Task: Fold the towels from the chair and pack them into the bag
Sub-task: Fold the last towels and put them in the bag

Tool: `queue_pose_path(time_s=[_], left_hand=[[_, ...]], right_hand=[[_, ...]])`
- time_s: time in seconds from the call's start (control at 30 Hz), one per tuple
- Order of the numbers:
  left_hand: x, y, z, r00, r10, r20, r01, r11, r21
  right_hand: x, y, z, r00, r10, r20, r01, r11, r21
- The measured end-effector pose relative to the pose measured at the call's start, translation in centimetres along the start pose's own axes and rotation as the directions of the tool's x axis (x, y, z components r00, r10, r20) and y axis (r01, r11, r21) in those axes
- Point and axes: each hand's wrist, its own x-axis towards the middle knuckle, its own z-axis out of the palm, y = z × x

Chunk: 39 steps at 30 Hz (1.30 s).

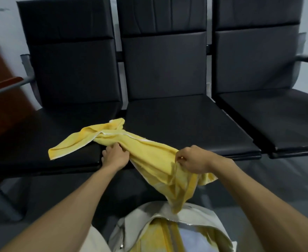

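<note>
Left hand [115, 155] and right hand [191, 159] gripping yellow towel [150, 153], stretched between hands

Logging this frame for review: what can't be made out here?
Head view only.
- Bag: the bottom edge cuts it off; the contents are blurred, so the towel count inside is unclear.
- Yellow towel: bunched, so its fold state is unreadable.
- Left hand: fingertips buried in the towel folds.
</note>
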Motion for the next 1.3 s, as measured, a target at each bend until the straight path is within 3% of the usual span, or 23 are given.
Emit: queue_pose_path(time_s=[0.1,0.3,0.5,0.6,0.67,0.73,0.87,1.0,1.13,1.2,1.3], left_hand=[[-0.1,0.7,0.7,0.993,0.070,-0.094,-0.063,0.996,0.070],[0.0,0.7,1.1,0.973,0.179,-0.145,-0.177,0.984,0.027],[-0.7,-0.1,0.7,0.948,0.307,-0.083,-0.311,0.950,-0.039],[-0.7,-0.9,0.0,0.946,0.320,-0.053,-0.324,0.943,-0.079],[-1.1,-1.1,-0.8,0.959,0.283,-0.019,-0.282,0.946,-0.161],[-1.8,-1.1,-1.9,0.980,0.197,0.013,-0.184,0.937,-0.298],[-3.3,-0.3,-4.0,0.992,0.076,0.102,-0.003,0.815,-0.579],[-5.6,1.1,-3.7,0.937,0.132,0.323,0.227,0.472,-0.852],[-7.4,1.1,-3.6,0.931,0.077,0.357,0.325,0.270,-0.906],[-7.7,0.6,-3.8,0.934,0.067,0.351,0.322,0.269,-0.908],[-8.4,0.2,-3.0,0.914,0.082,0.397,0.340,0.379,-0.861]], right_hand=[[0.8,-0.2,0.5,0.999,0.031,-0.007,-0.031,0.999,-0.011],[3.9,-3.4,2.0,0.950,0.076,-0.301,-0.044,0.993,0.112],[5.7,-5.1,3.8,0.892,0.170,-0.419,-0.122,0.983,0.139],[6.1,-5.4,3.7,0.871,0.178,-0.457,-0.132,0.982,0.132],[6.3,-5.5,3.2,0.861,0.218,-0.460,-0.115,0.963,0.242],[6.3,-5.2,2.1,0.841,0.306,-0.446,-0.080,0.886,0.457],[5.0,-3.9,-0.4,0.807,0.461,-0.368,0.074,0.540,0.839],[3.0,-2.5,-0.9,0.820,0.502,-0.274,0.111,0.330,0.937],[0.3,-1.3,-1.3,0.826,0.542,-0.154,0.056,0.192,0.980],[-0.7,-0.9,-1.2,0.825,0.554,-0.113,0.009,0.186,0.982],[-1.8,-1.0,-0.3,0.822,0.568,-0.046,-0.041,0.140,0.989]])
